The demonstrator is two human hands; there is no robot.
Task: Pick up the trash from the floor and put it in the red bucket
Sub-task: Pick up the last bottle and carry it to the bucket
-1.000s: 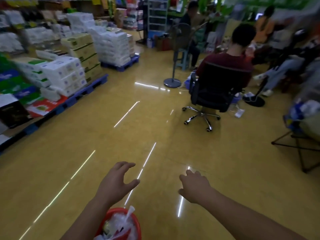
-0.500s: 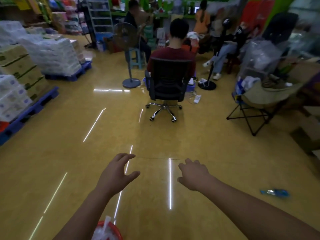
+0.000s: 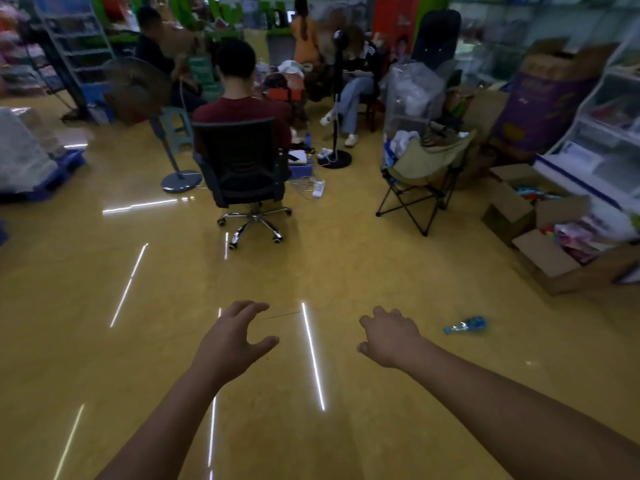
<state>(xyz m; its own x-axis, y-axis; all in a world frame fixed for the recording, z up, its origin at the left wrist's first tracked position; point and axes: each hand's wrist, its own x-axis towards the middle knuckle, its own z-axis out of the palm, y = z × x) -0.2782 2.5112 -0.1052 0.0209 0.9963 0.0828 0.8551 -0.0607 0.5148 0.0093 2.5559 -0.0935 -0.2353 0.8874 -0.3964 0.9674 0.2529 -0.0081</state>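
Observation:
A crumpled blue wrapper lies on the yellow floor, a short way right of my right hand. That hand hovers palm down with loosely curled fingers and holds nothing. My left hand is stretched forward beside it, fingers spread, also with nothing in it. The red bucket is out of view.
A person sits in a black office chair straight ahead. A folding camp chair stands to the right of it, with open cardboard boxes and shelving at the far right. Standing fans, seated people and a blue pallet lie beyond.
The view has swung to the right. The red bucket has dropped out of the bottom edge and the blue wrapper has come closer to my right hand. Both hands stay held out, holding nothing.

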